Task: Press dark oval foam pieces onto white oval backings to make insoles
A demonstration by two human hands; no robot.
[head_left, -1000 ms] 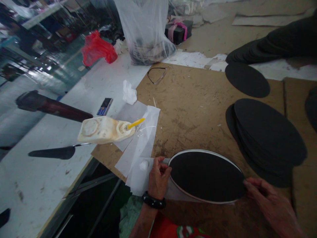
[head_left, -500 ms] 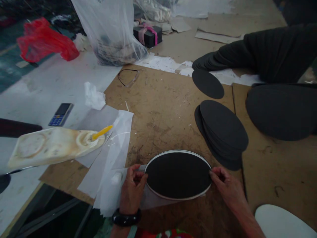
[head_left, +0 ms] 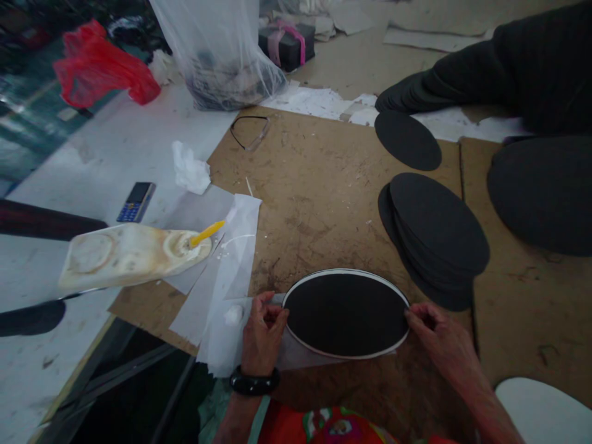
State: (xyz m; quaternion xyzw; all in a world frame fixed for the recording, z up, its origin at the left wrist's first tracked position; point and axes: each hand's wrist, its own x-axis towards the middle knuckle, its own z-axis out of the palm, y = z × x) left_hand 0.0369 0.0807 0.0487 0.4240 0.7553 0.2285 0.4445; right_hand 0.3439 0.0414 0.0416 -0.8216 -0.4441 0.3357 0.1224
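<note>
Between my hands a black oval sheet (head_left: 346, 316) lies over a slightly larger oval piece with a white rim (head_left: 300, 282), which shows most along the far edge. My left hand (head_left: 263, 336) pinches the sheet's left end between thumb and fingers; a dark bangle circles that wrist. At the right end, my right hand (head_left: 441, 339) grips the sheet's tip the same way. Whether the fingers also hold the piece beneath cannot be seen. Thin white paper (head_left: 234, 283) extends under the oval and my left hand.
Black ovals (head_left: 439, 225) are stacked to the right, with a larger pile (head_left: 546, 194) beyond. A stained white plastic container (head_left: 134, 256) with a yellow-handled tool (head_left: 207, 233) stands left. Glasses (head_left: 250, 132), a phone (head_left: 136, 202) and a white oval (head_left: 541, 410) lie around.
The camera view has shifted, so everything sits a little further right and higher. Both hands keep their hold on the black oval's ends, and a bit more white rim shows at its far edge.
</note>
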